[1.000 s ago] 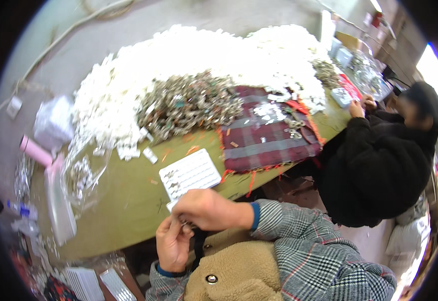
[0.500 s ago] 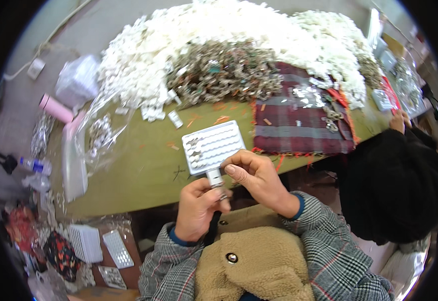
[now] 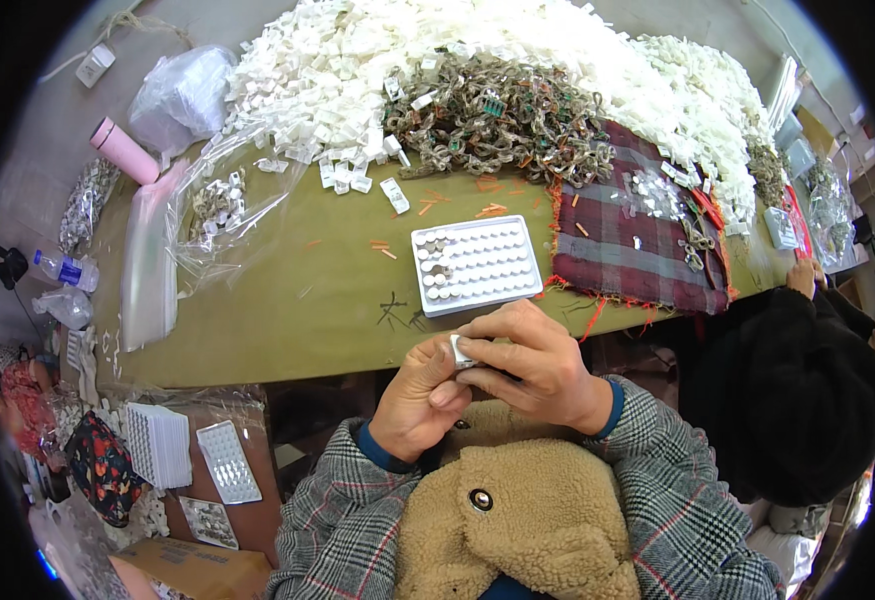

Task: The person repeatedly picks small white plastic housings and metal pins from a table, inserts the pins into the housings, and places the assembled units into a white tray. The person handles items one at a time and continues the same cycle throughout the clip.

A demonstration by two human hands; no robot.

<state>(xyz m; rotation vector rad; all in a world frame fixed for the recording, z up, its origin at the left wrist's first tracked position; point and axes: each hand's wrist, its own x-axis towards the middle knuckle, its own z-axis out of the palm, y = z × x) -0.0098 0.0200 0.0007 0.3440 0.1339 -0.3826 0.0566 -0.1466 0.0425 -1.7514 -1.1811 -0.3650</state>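
Observation:
In front of my chest, both hands meet around a small white plastic case (image 3: 461, 352), mostly covered by fingers. My left hand (image 3: 415, 398) is closed on its near side, thumb pressed against the fingers. From the other side, my right hand (image 3: 537, 362) pinches the case with bent fingers. Just beyond the hands lies a white tray (image 3: 502, 292) with rows of round hollows. Small round discs (image 3: 439, 280), white and greyish, sit in its left part. A single white case (image 3: 394, 196) rests on the green tabletop behind the tray.
A large heap of white cases (image 3: 307, 75) and a pile of brownish tangled strips (image 3: 497, 120) cover the far side. A plaid cloth (image 3: 637, 240) lies right, near a co-worker in black (image 3: 787, 390). At left stand a pink bottle (image 3: 124, 152) and stacked trays (image 3: 157, 445).
My right hand has come in to the case and now grips it together with my left. The case has moved from upright view into the fingers, largely hidden. The view has shifted slightly.

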